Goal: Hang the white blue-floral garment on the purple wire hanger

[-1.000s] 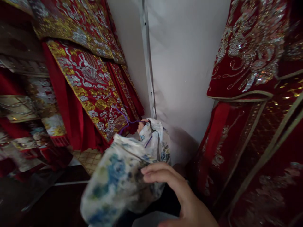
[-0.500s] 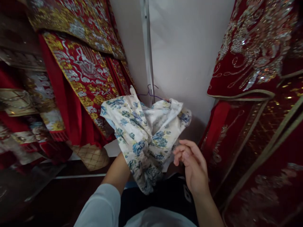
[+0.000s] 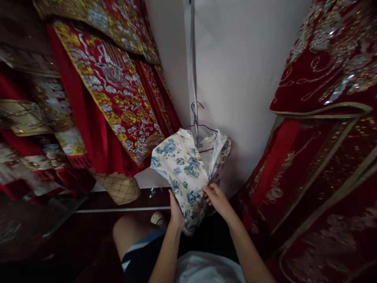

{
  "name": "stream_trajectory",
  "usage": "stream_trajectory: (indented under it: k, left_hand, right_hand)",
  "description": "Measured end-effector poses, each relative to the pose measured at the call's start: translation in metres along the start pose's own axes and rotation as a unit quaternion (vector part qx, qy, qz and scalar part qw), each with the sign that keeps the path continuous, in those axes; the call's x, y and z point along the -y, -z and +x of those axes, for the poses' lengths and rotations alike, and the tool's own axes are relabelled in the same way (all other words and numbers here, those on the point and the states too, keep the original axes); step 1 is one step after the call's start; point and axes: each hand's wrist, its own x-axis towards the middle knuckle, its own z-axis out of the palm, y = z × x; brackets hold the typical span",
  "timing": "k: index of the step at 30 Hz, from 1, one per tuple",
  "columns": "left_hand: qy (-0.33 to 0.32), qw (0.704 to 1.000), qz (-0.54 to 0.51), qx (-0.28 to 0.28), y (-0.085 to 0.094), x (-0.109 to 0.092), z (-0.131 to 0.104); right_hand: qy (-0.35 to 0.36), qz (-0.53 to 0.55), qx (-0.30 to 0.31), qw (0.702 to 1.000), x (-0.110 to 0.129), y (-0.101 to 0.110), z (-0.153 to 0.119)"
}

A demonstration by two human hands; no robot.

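A white short-sleeved shirt [image 3: 187, 161] with blue and green flowers hangs on a thin purple hanger [image 3: 194, 120] in front of me. My left hand [image 3: 176, 212] holds the shirt's lower left side, with some fingers hidden by the cloth. On the right, my right hand [image 3: 217, 199] pinches the front edge below the V-shaped neckline. The shirt's lower end gathers in folds above my lap.
Red robes with gold and silver embroidery [image 3: 114, 86] hang at the left. More red beaded garments [image 3: 321, 90] hang at the right. Behind the hanger, a metal upright [image 3: 191, 59] runs down the pale wall [image 3: 241, 59]. A light clog [image 3: 158, 218] shows near my knee.
My left hand has come out from beneath the shirt to its left side. My right hand has moved left onto the front edge and closed on it. The shirt hangs straighter.
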Motion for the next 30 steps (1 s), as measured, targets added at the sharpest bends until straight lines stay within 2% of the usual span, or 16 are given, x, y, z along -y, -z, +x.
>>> stream_trajectory:
  k: [3,6,8,12,15,17,19,22,24,25,28,30]
  left_hand:
    - [-0.009,1.000,-0.010,-0.012,0.008,0.006,-0.005]
    - [-0.033,0.998,0.030,-0.049,0.007,0.010,-0.009]
    - [-0.032,0.996,0.029,-0.082,0.005,0.012,-0.011]
    - [-0.033,0.993,0.043,-0.102,0.009,0.011,-0.008]
    - [-0.070,0.983,0.075,-0.155,0.018,0.008,0.002]
    - [-0.107,0.969,0.091,-0.202,0.026,0.006,0.008]
    - [-0.181,0.948,0.117,-0.233,0.031,0.005,0.009]
    - [-0.337,0.885,0.195,-0.254,0.033,0.007,0.002]
    - [-0.391,0.856,0.266,-0.207,0.026,0.011,-0.005]
    - [-0.392,0.855,0.300,-0.157,0.021,0.013,-0.007]
    - [-0.343,0.876,0.339,-0.016,0.003,0.019,-0.006]
    - [-0.321,0.888,0.330,0.012,-0.006,0.020,-0.001]
  right_hand:
    - [-0.024,0.019,0.007,0.999,-0.015,-0.017,0.008]
    - [-0.069,0.079,0.044,0.994,-0.013,-0.026,0.008]
    - [-0.068,0.089,0.030,0.993,-0.009,-0.025,0.007]
    - [0.035,0.052,0.017,0.998,-0.002,-0.015,0.001]
    - [0.099,0.019,0.035,0.994,0.002,-0.010,-0.005]
    - [0.126,-0.001,0.049,0.991,0.005,-0.008,-0.009]
    - [0.130,-0.010,0.067,0.989,0.007,-0.009,-0.013]
    - [0.093,0.003,0.099,0.991,0.011,-0.014,-0.019]
    - [0.079,0.013,0.118,0.990,0.012,-0.018,-0.022]
    - [0.077,0.016,0.129,0.989,0.013,-0.021,-0.023]
    - [0.073,0.014,0.163,0.984,0.016,-0.025,-0.024]
    - [0.050,0.004,0.182,0.982,0.021,-0.024,-0.022]
